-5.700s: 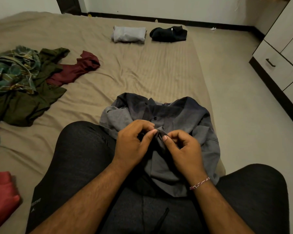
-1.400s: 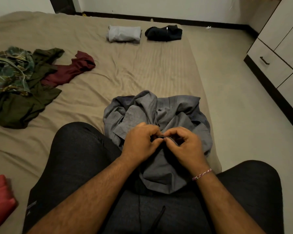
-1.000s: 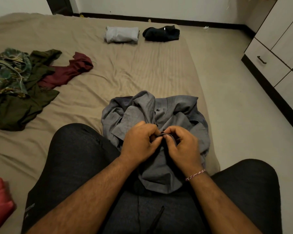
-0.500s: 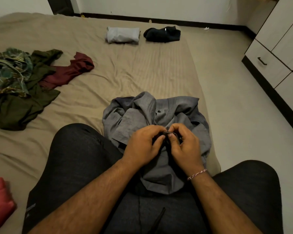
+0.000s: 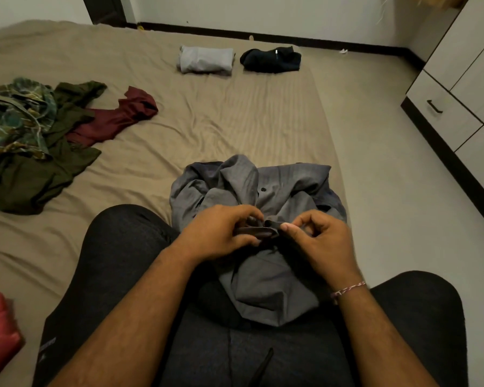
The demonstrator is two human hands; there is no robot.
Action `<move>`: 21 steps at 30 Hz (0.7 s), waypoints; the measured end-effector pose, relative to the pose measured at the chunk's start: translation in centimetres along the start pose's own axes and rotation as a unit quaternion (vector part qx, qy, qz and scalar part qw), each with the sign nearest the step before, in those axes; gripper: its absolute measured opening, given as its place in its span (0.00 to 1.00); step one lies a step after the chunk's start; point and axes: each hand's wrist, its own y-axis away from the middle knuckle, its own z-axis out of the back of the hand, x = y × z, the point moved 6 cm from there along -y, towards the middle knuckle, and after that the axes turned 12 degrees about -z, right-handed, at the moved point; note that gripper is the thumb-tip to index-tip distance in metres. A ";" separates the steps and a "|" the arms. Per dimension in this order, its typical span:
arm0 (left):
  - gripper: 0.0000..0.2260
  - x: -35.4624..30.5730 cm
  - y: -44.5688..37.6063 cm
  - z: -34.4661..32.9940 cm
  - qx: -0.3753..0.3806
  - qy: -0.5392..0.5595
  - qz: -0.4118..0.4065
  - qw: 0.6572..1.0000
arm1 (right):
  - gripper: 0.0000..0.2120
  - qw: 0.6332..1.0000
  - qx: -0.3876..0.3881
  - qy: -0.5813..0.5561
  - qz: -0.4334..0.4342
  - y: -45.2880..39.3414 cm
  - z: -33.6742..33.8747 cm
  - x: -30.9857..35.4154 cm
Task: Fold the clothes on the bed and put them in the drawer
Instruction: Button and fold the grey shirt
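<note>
Our left hand (image 5: 221,233) still pinches the grey shirt (image 5: 285,191) in our lap at the bed (image 5: 235,121) edge; our right hand (image 5: 319,241) has drawn slightly away, thumb and finger pinching the placket, so buttoning continues. Unfolded clothes (image 5: 34,141) lie left, drawers (image 5: 442,113) right.

Single view recorded: head-worn wide-angle camera, directed forward and steeply down. The wearer's lap and forearms are seen closest, filling the lower frame. The bed (image 5: 235,121) is viewed along its length toward the far wall. The floor (image 5: 380,152) and a drawer unit (image 5: 444,113) are caught at the right edge. Straight lines are bowed at the margins.
</note>
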 end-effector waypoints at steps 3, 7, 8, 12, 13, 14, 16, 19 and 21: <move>0.17 1.2 0.4 2.0 -0.096 -0.025 0.013 0.995 | 0.10 0.997 0.072 -0.038 -0.017 -0.1 0.2 0.0; 0.12 1.9 1.5 5.4 -0.303 -0.012 0.050 0.952 | 0.07 0.977 0.208 0.041 -0.018 0.0 -0.2 -0.5; 0.12 2.3 1.9 6.0 -0.343 0.002 0.069 0.937 | 0.05 0.971 0.229 0.067 -0.017 0.1 -0.2 -0.8; 0.09 3.4 2.6 6.9 -0.431 0.120 0.113 0.887 | 0.03 0.981 0.190 -0.018 -0.039 -0.5 0.9 -1.3; 0.08 3.2 2.5 6.8 -0.433 0.132 0.111 0.885 | 0.03 0.983 0.165 -0.058 -0.046 -0.7 1.3 -1.3; 0.08 2.9 2.5 6.7 -0.430 0.130 0.104 0.887 | 0.01 0.981 0.148 -0.108 -0.058 -0.8 1.7 -1.1; 0.10 1.9 2.6 6.5 -0.423 0.109 0.079 0.896 | 0.07 0.969 0.120 -0.194 -0.091 -0.6 2.1 -1.0; 0.10 -0.2 2.6 6.1 -0.416 0.059 0.020 0.907 | 0.08 0.959 0.090 -0.245 -0.113 -0.2 2.2 -0.9; 0.08 -2.1 2.3 5.4 -0.402 0.026 -0.038 0.915 | 0.09 0.947 0.080 -0.289 -0.113 0.0 1.9 -0.5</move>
